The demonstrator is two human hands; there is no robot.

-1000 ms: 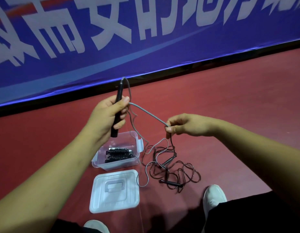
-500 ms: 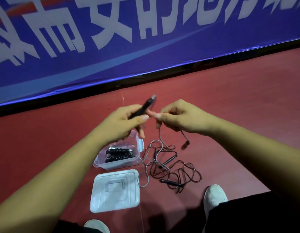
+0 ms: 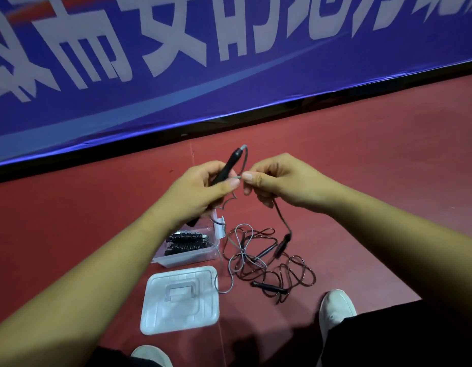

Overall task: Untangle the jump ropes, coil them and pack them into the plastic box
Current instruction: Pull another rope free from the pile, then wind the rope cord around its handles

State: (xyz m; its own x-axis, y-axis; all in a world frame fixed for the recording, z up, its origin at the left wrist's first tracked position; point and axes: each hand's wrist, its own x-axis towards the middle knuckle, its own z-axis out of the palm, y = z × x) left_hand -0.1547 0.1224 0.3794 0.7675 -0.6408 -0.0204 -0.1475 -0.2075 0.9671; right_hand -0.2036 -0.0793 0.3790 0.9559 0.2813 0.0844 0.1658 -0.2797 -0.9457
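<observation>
Partway done. Left grip (image 3: 200,192) was clenched round a black handle (image 3: 227,166), right grip (image 3: 279,181) pinched its grey cord (image 3: 237,177) just beside it, with a dark cord (image 3: 282,217) hanging below. Plastic box (image 3: 176,260) on the floor (image 3: 361,168) already held coiled ropes (image 3: 185,241), lid (image 3: 180,313) off beside it. Tangle (image 3: 277,271) by the box looked unsorted: untangling, coiling, packing all left.

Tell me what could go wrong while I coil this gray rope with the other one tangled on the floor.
The gray rope crosses the dark rope on the floor, so pulling it in may tighten a knot or drag that tangle along. It also passes the box and lid, which it could tug. The dangling handle might swing into the loops and catch.
</observation>
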